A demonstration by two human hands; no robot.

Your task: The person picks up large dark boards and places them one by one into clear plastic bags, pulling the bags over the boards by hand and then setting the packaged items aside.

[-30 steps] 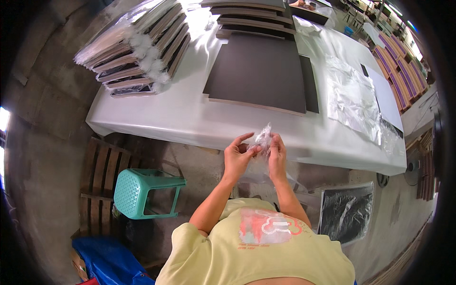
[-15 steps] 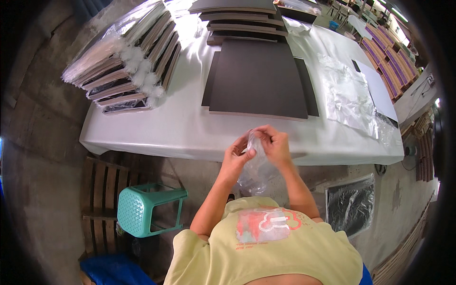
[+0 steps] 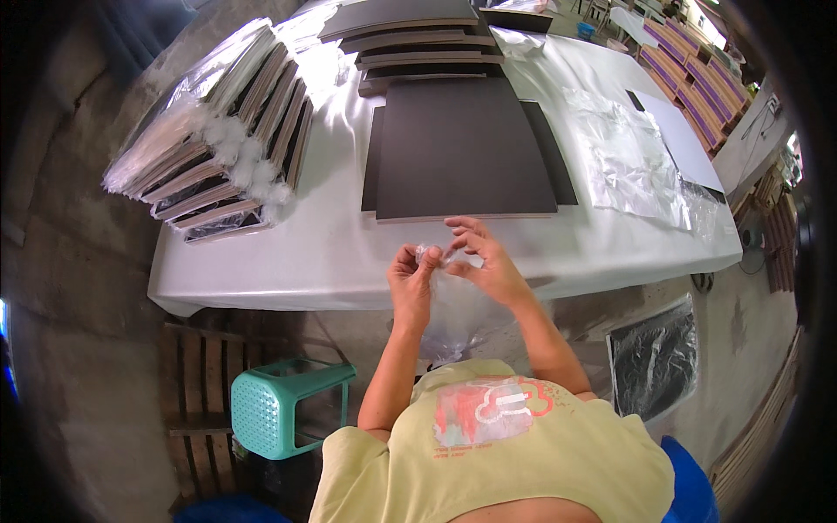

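Observation:
At the near edge of the table, my left hand [image 3: 409, 283] pinches the bunched top of a clear plastic bag [image 3: 453, 318]. The rest of the bag hangs down in front of my shirt. Beside it, my right hand [image 3: 490, 268] has its fingers apart, with the thumb close to the bunched plastic; whether it touches is hard to see. Just beyond both hands lies a stack of dark flat boards [image 3: 466, 148] with pale edges, the top one square to me.
Plastic-wrapped boards [image 3: 218, 148] are piled at the left of the white-covered table [image 3: 288, 270]. More dark boards [image 3: 427, 61] rise at the back. Clear plastic sheets [image 3: 632, 161] lie on the right. A green stool [image 3: 261, 414] and a wrapped dark panel [image 3: 654, 357] are on the floor.
My hands have drawn apart and shifted slightly left. My right fingers have loosened and spread, while the left keeps its pinch on the plastic bag. The view has shifted slightly.

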